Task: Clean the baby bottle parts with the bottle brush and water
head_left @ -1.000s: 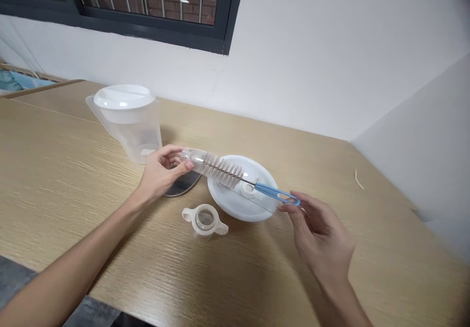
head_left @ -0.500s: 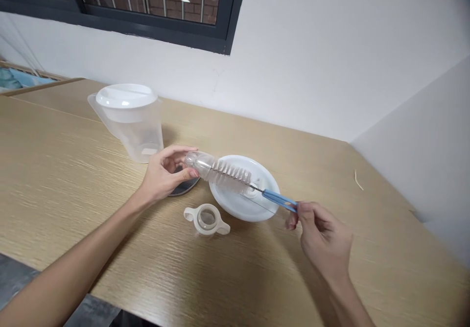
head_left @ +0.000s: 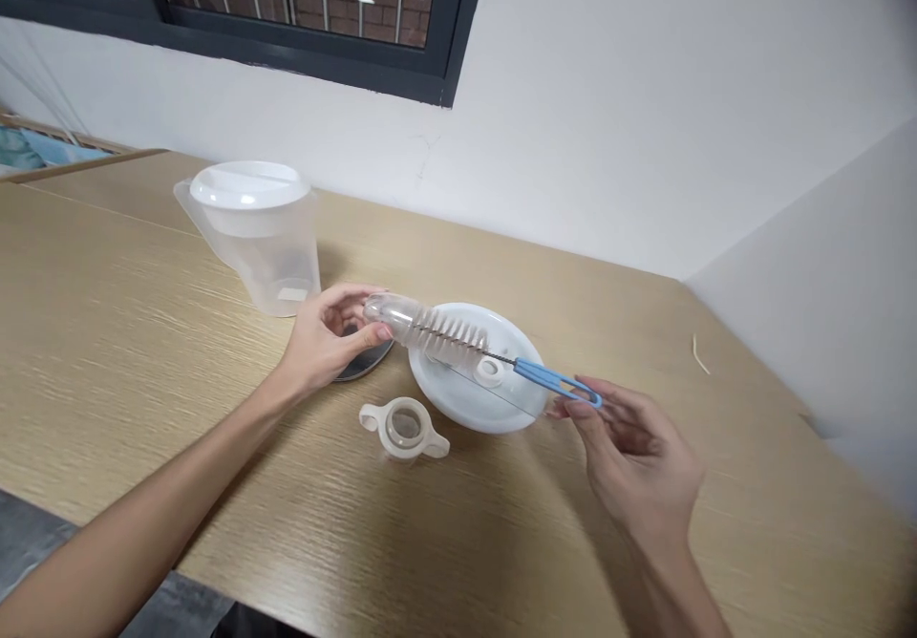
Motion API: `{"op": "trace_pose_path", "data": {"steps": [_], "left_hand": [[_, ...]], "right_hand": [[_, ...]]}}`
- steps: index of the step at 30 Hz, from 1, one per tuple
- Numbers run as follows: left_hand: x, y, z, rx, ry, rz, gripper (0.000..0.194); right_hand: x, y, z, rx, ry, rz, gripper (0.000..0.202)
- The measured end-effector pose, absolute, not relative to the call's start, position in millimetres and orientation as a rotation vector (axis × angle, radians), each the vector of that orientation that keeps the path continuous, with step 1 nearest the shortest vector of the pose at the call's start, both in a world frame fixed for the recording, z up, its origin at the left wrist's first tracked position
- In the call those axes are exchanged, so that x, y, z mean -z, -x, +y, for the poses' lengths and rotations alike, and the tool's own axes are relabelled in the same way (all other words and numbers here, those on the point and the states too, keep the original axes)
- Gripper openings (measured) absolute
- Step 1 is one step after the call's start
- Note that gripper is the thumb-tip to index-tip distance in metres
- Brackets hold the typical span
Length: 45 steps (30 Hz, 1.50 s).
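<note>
My left hand (head_left: 330, 337) is closed, thumb against fingers, on the clear, rounded tip of a bottle brush (head_left: 455, 338). The brush has pale bristles, a twisted wire stem and a blue loop handle. At the handle's end, my right hand (head_left: 637, 452) pinches it between thumb and fingers. A thin straight line runs below the stem toward the right hand; what it belongs to I cannot make out. Beneath the brush is a white bowl (head_left: 487, 411) with a small white ring-shaped piece (head_left: 490, 372) in it. Nearer me stands a small container with two handles (head_left: 403, 428).
A lidded translucent pitcher (head_left: 276, 256) stands at the back left. Partly behind my left hand lies a dark round disc (head_left: 367, 363). A thin pale strip (head_left: 700, 355) lies on the wooden table (head_left: 358, 542) at right. Wall and window (head_left: 301, 36) bound the back.
My right hand has shifted slightly right, and its fingers have moved along the blue handle, showing more of its loop. The brush has turned a little; my left hand stays nearly in place.
</note>
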State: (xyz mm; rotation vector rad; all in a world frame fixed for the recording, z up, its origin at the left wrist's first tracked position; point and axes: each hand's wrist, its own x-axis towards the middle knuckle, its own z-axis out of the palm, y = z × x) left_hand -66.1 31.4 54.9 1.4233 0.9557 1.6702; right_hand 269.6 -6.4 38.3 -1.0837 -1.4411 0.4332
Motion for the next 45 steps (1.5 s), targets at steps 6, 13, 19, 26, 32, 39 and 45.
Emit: {"op": "trace_pose_path", "data": {"steps": [6, 13, 19, 26, 32, 39, 45], "left_hand": [[-56, 65, 31, -1.649, -1.438, 0.911, 0.049], [-56, 66, 32, -1.641, -1.437, 0.841, 0.05], [-59, 65, 30, -1.646, -1.484, 0.735, 0.049], [-62, 66, 29, -1.598, -1.486, 0.623, 0.05], [-55, 66, 31, -1.602, -1.405, 0.842, 0.045], [-55, 65, 31, -1.609, -1.388, 0.841, 0.045], [-55, 65, 31, -1.607, -1.374, 0.83, 0.046]], "right_hand": [[-46, -271, -8, -0.459, 1.121, -1.521, 0.021], [-45, -274, -9, -0.473, 1.116, -1.573, 0.029], [-37, -279, -6, -0.555, 1.155, -1.562, 0.038], [-32, -280, -3, -0.579, 1.217, -1.608, 0.046], [-35, -273, -3, -0.518, 1.163, -1.52, 0.04], [-34, -273, 0, -0.413, 1.083, -1.471, 0.023], [-35, -277, 0, -0.427, 1.132, -1.521, 0.024]]}}
